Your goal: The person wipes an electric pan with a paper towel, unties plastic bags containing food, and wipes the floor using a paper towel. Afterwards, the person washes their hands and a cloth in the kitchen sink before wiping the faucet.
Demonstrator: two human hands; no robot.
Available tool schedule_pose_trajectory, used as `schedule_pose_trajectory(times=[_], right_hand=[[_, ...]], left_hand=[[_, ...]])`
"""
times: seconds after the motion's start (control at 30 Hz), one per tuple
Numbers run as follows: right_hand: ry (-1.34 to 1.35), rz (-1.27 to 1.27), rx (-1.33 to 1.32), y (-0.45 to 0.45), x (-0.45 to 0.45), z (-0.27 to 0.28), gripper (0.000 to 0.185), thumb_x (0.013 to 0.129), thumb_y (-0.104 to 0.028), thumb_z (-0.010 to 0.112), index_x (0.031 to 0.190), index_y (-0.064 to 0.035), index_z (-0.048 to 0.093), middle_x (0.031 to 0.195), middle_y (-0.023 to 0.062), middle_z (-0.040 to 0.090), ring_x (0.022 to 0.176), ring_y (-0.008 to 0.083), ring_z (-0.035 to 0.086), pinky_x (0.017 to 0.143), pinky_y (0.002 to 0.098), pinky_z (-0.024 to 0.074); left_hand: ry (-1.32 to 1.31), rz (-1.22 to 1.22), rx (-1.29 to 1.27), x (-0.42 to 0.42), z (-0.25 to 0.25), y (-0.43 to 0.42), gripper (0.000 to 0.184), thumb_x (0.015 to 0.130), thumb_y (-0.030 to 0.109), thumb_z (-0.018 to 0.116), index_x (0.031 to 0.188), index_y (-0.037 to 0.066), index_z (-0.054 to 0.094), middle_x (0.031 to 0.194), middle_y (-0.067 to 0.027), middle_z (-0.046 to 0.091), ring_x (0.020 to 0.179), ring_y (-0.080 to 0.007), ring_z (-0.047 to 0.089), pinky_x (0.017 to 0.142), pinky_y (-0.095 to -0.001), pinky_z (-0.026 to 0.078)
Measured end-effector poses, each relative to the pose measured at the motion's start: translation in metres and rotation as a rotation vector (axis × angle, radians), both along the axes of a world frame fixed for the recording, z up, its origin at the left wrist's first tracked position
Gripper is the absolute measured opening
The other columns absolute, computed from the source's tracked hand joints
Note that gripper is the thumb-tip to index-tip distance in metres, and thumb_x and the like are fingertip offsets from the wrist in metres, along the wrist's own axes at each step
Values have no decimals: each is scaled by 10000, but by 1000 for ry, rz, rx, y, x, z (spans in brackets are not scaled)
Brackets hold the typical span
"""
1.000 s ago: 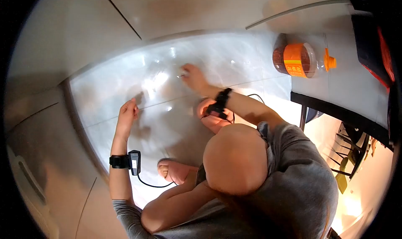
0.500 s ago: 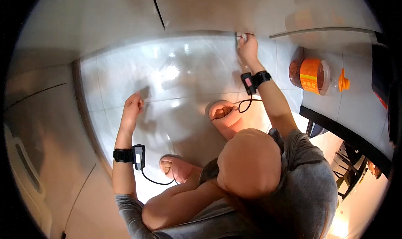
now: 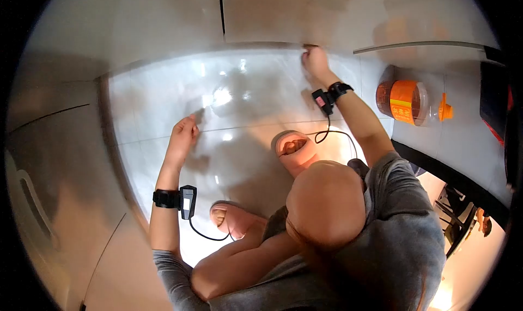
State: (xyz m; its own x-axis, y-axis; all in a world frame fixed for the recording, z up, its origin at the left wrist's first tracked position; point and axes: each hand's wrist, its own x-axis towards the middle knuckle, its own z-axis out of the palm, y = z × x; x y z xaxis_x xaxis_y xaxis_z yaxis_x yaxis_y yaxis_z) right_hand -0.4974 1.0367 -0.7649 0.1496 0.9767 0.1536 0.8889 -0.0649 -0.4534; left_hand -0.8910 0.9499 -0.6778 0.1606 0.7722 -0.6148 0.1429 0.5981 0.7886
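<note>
My right hand (image 3: 316,62) is closed near the floor at the foot of the cabinet (image 3: 283,16). Its fingers curl round something I cannot make out. Over the pale tiled floor (image 3: 245,87), my left hand (image 3: 184,135) hangs with its fingers curled together, and whether a small thing sits in them cannot be seen. Each wrist wears a black strap with a small black device and a cable.
A large bottle with an orange label (image 3: 403,102) and orange cap lies at the right. Below it runs a black edge (image 3: 452,169). Pink slippers (image 3: 297,150) are on my feet. Cabinet panels (image 3: 65,164) border the left side.
My right hand has gone from the middle of the floor to the cabinet's foot, and the white thing at its fingertips no longer shows. My left hand has shifted slightly right.
</note>
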Motion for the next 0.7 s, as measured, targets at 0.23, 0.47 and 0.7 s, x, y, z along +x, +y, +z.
schedule_pose_trajectory(times=[0.23,0.47,0.7], right_hand=[[255,484,-83,-45,-169,-18,189,687,-59,531,863,-50,599,890,145,539,827,302,510,728,369,414],[431,220,49,-62,-143,-8,227,744,-161,544,936,-46,580,900,133,567,747,252,546,671,328,432],[247,-458,-2,-157,97,22,264,717,-147,560,942,-11,579,841,180,586,775,291,568,689,328,444]], left_hand=[[-41,-68,49,1,4,2,338,854,303,424,576,111,405,520,42,368,456,-50,290,430,-192,243],[41,-52,12,-6,0,-5,333,854,314,421,589,112,415,535,41,377,499,-56,328,468,-200,279],[92,-153,15,10,8,5,338,853,311,413,579,114,391,532,42,348,492,-60,301,466,-205,266]])
